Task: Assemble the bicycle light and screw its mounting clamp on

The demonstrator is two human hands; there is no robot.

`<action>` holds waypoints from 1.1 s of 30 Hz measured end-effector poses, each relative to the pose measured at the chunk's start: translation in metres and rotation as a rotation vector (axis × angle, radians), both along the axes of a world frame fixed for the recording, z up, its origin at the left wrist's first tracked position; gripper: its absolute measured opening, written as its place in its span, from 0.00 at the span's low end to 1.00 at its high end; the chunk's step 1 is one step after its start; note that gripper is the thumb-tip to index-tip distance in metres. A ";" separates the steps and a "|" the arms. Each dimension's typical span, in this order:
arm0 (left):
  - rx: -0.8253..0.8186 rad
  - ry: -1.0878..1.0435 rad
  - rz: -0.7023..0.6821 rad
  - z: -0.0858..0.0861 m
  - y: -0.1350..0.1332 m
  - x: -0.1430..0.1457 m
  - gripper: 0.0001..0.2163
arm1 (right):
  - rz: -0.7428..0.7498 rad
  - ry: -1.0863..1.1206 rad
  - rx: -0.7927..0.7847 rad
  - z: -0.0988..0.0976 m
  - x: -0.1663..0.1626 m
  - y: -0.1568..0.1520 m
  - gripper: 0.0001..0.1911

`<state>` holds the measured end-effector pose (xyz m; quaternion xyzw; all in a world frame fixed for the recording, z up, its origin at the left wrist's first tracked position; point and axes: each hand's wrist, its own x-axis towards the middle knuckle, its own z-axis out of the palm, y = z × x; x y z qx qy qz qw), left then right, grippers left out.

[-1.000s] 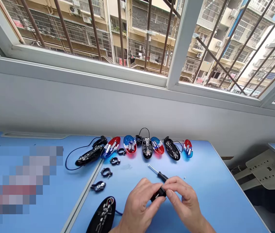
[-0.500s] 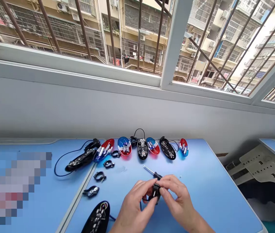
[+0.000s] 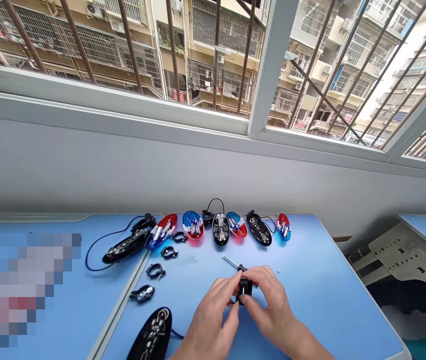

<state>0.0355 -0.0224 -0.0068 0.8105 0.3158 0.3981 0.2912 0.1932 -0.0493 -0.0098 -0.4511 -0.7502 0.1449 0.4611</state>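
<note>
Between my two hands is a small black plastic part [image 3: 244,287], with a bright metal pin or screw showing on its face. The fingers of my left hand [image 3: 215,315] are closed on its left side. My right hand [image 3: 273,310] pinches the same part from the right, with its thumb by the bright pin. Just behind the fingers lies a screwdriver [image 3: 231,261], its dark handle partly covered by my hands. To the left, a black oval shell [image 3: 151,334] with exposed circuitry rests on the table, and a dark cable runs from it toward my left hand.
Several black ring clamps [image 3: 155,271] lie at the left. Along the back are red-and-blue shells with batteries [image 3: 193,225] and black shells with circuitry [image 3: 221,230]. A tiny pale piece [image 3: 279,271] lies right of my hands on the blue table [image 3: 333,300].
The black part has turned in my fingers and moved slightly up. My right thumb has shifted to its lower front, and the left fingers have risen a little.
</note>
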 end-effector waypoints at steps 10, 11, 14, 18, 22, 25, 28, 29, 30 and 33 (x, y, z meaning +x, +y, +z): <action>0.178 0.039 -0.004 0.018 0.004 -0.013 0.18 | 0.043 0.111 -0.052 -0.012 0.003 0.003 0.23; 0.170 0.041 -0.051 0.021 0.005 -0.014 0.18 | 0.051 0.134 -0.066 -0.013 0.003 0.004 0.24; 0.163 0.047 -0.177 0.026 0.006 -0.012 0.16 | 0.082 0.229 -0.148 -0.015 0.004 0.005 0.22; 0.203 0.036 -0.202 0.025 0.004 -0.007 0.17 | 0.137 0.371 -0.315 -0.011 0.004 0.006 0.19; 0.227 0.112 -0.226 0.027 0.008 -0.008 0.18 | 0.166 0.435 -0.396 -0.007 0.004 0.006 0.19; 0.251 0.161 -0.271 0.026 0.014 -0.013 0.17 | 0.205 0.443 -0.443 -0.008 0.004 0.006 0.19; 0.302 0.187 -0.315 0.020 0.021 -0.016 0.15 | 0.219 0.447 -0.476 -0.010 0.004 0.007 0.18; 0.319 0.204 -0.325 0.017 0.022 -0.017 0.15 | 0.220 0.447 -0.488 -0.011 0.004 0.007 0.17; 0.334 0.215 -0.324 0.013 0.024 -0.017 0.15 | 0.222 0.446 -0.502 -0.012 0.004 0.007 0.17; 0.341 0.225 -0.297 0.003 0.026 -0.017 0.15 | 0.222 0.430 -0.541 -0.012 0.005 0.007 0.15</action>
